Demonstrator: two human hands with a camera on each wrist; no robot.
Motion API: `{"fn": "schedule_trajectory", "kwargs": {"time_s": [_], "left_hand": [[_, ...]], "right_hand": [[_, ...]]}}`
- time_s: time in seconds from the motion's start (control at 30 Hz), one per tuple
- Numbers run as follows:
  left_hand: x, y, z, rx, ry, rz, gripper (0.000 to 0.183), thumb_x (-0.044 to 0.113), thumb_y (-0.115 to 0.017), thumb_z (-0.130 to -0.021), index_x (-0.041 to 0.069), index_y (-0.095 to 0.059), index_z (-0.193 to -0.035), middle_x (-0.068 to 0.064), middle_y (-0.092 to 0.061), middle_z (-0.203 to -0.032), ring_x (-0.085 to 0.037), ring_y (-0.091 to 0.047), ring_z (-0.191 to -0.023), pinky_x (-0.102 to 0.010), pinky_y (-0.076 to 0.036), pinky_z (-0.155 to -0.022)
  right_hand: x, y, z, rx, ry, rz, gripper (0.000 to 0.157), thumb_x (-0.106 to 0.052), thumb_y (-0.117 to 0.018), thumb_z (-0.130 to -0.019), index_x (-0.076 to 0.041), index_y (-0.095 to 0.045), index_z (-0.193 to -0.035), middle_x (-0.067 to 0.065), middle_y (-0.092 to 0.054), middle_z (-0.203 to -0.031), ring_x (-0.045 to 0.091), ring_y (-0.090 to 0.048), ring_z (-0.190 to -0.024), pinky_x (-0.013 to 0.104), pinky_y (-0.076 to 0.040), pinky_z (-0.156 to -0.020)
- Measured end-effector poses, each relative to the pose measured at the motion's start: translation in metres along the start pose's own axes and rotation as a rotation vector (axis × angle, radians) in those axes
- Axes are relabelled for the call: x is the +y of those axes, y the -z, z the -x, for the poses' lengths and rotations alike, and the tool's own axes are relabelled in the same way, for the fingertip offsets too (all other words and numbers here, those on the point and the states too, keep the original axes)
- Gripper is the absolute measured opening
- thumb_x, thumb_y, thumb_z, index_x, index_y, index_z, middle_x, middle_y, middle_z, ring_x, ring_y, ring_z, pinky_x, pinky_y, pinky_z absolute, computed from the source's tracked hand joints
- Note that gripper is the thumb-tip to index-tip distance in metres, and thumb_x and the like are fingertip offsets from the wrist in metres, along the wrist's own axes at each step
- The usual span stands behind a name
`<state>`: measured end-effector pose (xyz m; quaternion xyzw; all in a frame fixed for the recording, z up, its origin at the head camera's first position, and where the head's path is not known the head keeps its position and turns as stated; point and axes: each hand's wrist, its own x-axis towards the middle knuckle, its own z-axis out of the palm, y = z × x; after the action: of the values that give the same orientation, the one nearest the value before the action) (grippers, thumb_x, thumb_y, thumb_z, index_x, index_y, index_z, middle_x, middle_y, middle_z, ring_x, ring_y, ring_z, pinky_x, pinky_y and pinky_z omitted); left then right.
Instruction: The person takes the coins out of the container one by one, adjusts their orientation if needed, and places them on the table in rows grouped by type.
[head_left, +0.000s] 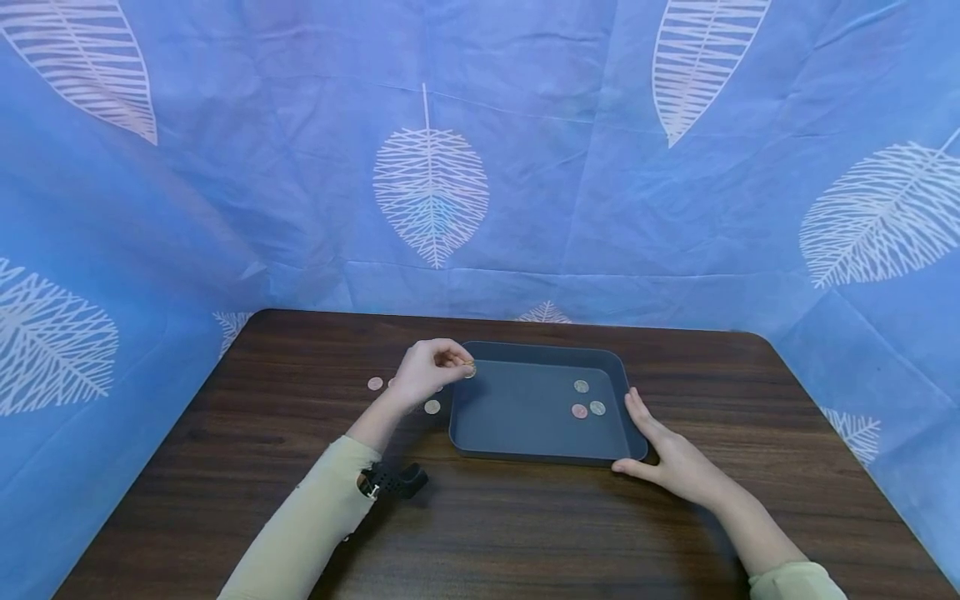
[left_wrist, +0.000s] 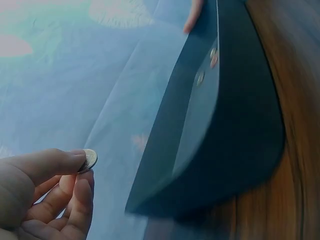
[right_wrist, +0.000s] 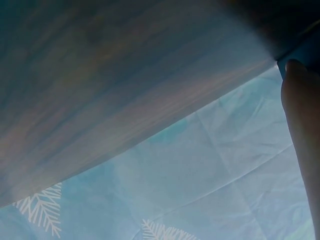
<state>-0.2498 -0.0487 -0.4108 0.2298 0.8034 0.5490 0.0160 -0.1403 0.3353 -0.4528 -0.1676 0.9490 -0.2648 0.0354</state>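
Note:
Between thumb and fingers my left hand (head_left: 429, 370) pinches a coin (left_wrist: 89, 160), held above the table by the left rim of a dark grey tray (head_left: 525, 449). My right hand (head_left: 678, 462) rests against the tray's right end, fingers straight along the side and thumb at the near corner. Toward the right inside the tray lie a silvery coin (head_left: 581, 387), a coppery coin (head_left: 579, 412) and another silvery coin (head_left: 597, 407). On the table left of the tray are a coppery coin (head_left: 375, 383) and a silvery coin (head_left: 432, 407); my left hand partly hides others there.
The dark wooden table (head_left: 525, 533) has rounded far corners. A blue cloth (head_left: 525, 208) with white leaf prints hangs behind it and along both sides. A black strap (head_left: 397, 481) is on my left wrist, over the sleeve's end.

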Motion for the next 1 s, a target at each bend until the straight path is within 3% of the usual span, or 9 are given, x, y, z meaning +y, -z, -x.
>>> {"fn": "schedule_trajectory", "kwargs": {"time_s": [0.1, 0.2, 0.47, 0.8, 1.0], "left_hand": [[-0.009, 0.015, 0.007, 0.04, 0.041, 0.017, 0.01, 0.014, -0.073, -0.086, 0.008, -0.072, -0.094, -0.005, -0.065, -0.08, -0.04, -0.061, -0.077, -0.047, -0.052, -0.063], [-0.017, 0.028, 0.014, 0.08, 0.072, 0.011, 0.012, 0.013, -0.073, -0.086, 0.006, -0.072, -0.095, -0.006, -0.066, -0.081, -0.039, -0.061, -0.077, -0.048, -0.052, -0.066], [-0.035, 0.053, 0.03, 0.151, 0.112, -0.104, 0.01, 0.009, -0.073, -0.084, 0.006, -0.072, -0.093, -0.004, -0.066, -0.081, -0.02, -0.06, -0.072, -0.033, -0.05, -0.062], [-0.061, 0.066, 0.047, 0.155, 0.169, -0.175, 0.007, 0.011, -0.075, -0.084, 0.008, -0.074, -0.09, -0.001, -0.067, -0.078, -0.018, -0.059, -0.069, -0.032, -0.048, -0.063], [-0.069, 0.066, 0.052, 0.133, 0.179, -0.275, 0.007, 0.009, -0.076, -0.082, 0.007, -0.074, -0.088, 0.001, -0.065, -0.074, -0.016, -0.058, -0.069, -0.033, -0.047, -0.063]], "right_hand": [[0.0, 0.0, 0.0, 0.002, -0.004, 0.003, 0.103, -0.052, -0.067, -0.084, -0.009, -0.006, -0.154, 0.018, -0.001, -0.158, 0.048, -0.023, -0.135, 0.064, -0.033, -0.096], [0.0, 0.0, 0.001, 0.002, -0.004, 0.001, 0.103, -0.051, -0.067, -0.084, -0.009, -0.005, -0.154, 0.017, -0.001, -0.158, 0.048, -0.023, -0.135, 0.064, -0.033, -0.096], [0.0, 0.0, 0.0, 0.0, 0.003, -0.002, 0.102, -0.051, -0.067, -0.084, -0.01, -0.005, -0.154, 0.019, -0.001, -0.158, 0.049, -0.024, -0.135, 0.064, -0.034, -0.095], [0.001, 0.001, 0.0, -0.002, 0.008, -0.008, 0.102, -0.05, -0.067, -0.085, -0.011, -0.004, -0.154, 0.019, -0.001, -0.158, 0.049, -0.024, -0.134, 0.064, -0.035, -0.094], [0.001, 0.001, 0.0, -0.003, 0.008, -0.011, 0.102, -0.05, -0.067, -0.085, -0.01, -0.003, -0.154, 0.016, 0.002, -0.158, 0.049, -0.024, -0.135, 0.064, -0.035, -0.094]]}}
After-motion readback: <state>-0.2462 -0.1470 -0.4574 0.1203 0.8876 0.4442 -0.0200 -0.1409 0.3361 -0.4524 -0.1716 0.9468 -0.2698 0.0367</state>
